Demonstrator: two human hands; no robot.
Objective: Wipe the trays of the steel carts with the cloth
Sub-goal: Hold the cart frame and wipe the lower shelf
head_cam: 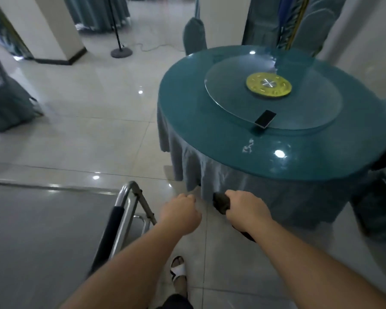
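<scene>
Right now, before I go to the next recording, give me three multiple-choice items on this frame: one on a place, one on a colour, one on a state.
1. Where does the phone lie?
A. on the floor
B. on the edge of the glass turntable
C. on the cart tray

2. What colour is the round table's cloth?
A. red
B. white
C. teal

3. What is the right hand doing?
A. gripping the dark cloth
B. resting flat on the table
C. holding the phone

Answers: B, the phone sits at the turntable's near rim; C, the top and the hanging skirt are teal; A, the fingers curl round the dark cloth, whose ends stick out on both sides of the fist.
</scene>
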